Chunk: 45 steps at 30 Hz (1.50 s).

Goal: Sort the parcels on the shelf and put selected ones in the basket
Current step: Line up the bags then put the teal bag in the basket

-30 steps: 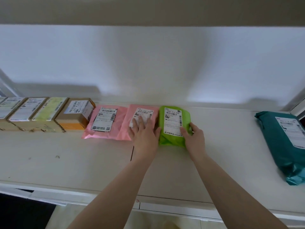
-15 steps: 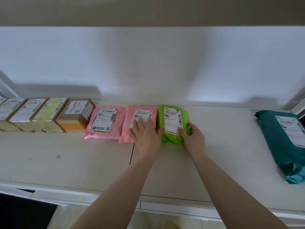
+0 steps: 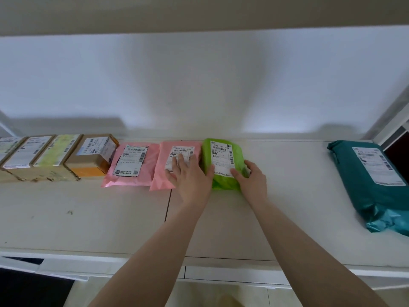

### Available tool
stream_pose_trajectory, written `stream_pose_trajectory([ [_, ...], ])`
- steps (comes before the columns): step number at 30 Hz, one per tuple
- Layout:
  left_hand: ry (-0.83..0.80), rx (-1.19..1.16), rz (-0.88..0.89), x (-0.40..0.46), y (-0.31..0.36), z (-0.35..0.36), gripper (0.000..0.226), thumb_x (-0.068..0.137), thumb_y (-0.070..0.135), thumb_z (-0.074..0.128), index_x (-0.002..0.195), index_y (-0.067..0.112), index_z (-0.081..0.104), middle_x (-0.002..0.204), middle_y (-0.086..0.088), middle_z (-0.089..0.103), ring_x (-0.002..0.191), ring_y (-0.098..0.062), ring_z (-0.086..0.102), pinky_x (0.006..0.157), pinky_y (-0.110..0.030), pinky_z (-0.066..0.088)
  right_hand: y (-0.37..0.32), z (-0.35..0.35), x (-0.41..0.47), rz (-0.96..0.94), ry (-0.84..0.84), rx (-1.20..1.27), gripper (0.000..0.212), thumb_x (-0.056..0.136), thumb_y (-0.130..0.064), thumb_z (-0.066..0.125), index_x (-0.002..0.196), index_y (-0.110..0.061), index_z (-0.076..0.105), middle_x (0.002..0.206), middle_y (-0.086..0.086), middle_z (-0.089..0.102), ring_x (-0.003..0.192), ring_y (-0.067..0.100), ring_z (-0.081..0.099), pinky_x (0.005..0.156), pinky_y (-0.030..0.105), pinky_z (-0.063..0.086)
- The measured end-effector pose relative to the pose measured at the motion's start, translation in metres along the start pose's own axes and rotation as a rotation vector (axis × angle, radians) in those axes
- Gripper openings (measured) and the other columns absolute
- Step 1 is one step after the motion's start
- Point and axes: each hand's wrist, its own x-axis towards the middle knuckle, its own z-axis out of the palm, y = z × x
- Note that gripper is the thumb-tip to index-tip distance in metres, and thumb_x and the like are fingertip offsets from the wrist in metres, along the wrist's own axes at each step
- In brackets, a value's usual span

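I read this as the sorting step, with nothing yet picked for the basket, which I can't see anywhere from the head camera. The shelf (image 3: 287, 218) carries a row of parcels along its back edge, and, going from biggest down, the teal mailer bag (image 3: 374, 187) lies well apart at the far right, untouched; four cardboard boxes (image 3: 55, 156) stand packed side by side at the far left; then come a pink mailer (image 3: 132, 167), a second pink mailer (image 3: 168, 171) just beside it, and the small green parcel (image 3: 223, 165) touching that one's right edge. My left hand (image 3: 190, 180) lies flat with fingers spread on the second pink mailer, its thumb side up against the green parcel. My right hand (image 3: 252, 180) has its grip on the green parcel's near right corner, thumb over the label and fingers curled round the right side, though I can't quite tell how firmly they close behind it. So the parcel sits half inside that grip, with most of its body ahead of and left of the palm. Next, I'd judge, the parcel needs nudging square into the row, then both hands letting go, or else a reading of its label to decide if it's one for the basket.
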Motion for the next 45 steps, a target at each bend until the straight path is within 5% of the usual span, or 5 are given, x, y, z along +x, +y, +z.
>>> stream_pose_trajectory([
  [9, 0.035, -0.145, 0.155, -0.028, 0.065, 0.009, 0.062, 0.092, 0.053, 0.047, 0.145, 0.023, 0.039, 0.161, -0.006, 0.021, 0.149, -0.026, 0.006, 0.119, -0.047, -0.001, -0.003, -0.08, -0.002, -0.058, 0.112, 0.14, 0.053, 0.088, -0.037, 0.07, 0.134, -0.014, 0.056, 0.127, 0.002, 0.063, 0.112, 0.015, 0.055, 0.096, 0.031, 0.046],
  [17, -0.299, -0.425, 0.342, -0.077, 0.168, 0.046, 0.061, 0.096, 0.045, 0.05, 0.145, 0.011, 0.041, 0.149, -0.01, 0.04, 0.14, -0.026, 0.03, 0.116, -0.035, 0.02, 0.036, -0.229, 0.016, 0.014, 0.43, -0.01, 0.054, 0.087, -0.044, 0.068, 0.131, -0.013, 0.059, 0.128, 0.006, 0.063, 0.117, 0.025, 0.059, 0.095, 0.032, 0.047],
  [25, -0.744, -0.698, 0.037, -0.122, 0.259, 0.084, 0.067, 0.096, 0.049, 0.049, 0.15, 0.012, 0.033, 0.153, -0.008, 0.038, 0.136, -0.026, 0.041, 0.106, -0.032, 0.033, 0.086, -0.313, 0.018, 0.206, 0.503, -0.311, 0.063, 0.087, -0.049, 0.066, 0.14, -0.021, 0.047, 0.133, 0.011, 0.057, 0.125, 0.03, 0.047, 0.1, 0.047, 0.045],
  [40, -0.818, -0.827, -0.192, -0.133, 0.31, 0.141, 0.064, 0.09, 0.05, 0.057, 0.129, 0.0, 0.054, 0.128, -0.013, 0.061, 0.11, -0.032, 0.06, 0.087, -0.033, 0.048, 0.126, -0.334, 0.035, 0.313, 0.329, -0.078, 0.053, 0.093, -0.049, 0.058, 0.122, -0.005, 0.065, 0.116, 0.012, 0.069, 0.094, 0.027, 0.064, 0.074, 0.032, 0.049],
  [45, -0.782, -0.93, -0.212, -0.131, 0.299, 0.146, 0.06, 0.086, 0.046, 0.064, 0.124, 0.001, 0.058, 0.119, -0.014, 0.065, 0.1, -0.031, 0.066, 0.091, -0.042, 0.055, 0.124, -0.318, 0.024, 0.223, 0.378, -0.022, 0.044, 0.094, -0.034, 0.062, 0.131, -0.01, 0.06, 0.126, 0.011, 0.066, 0.112, 0.03, 0.062, 0.095, 0.045, 0.052],
])
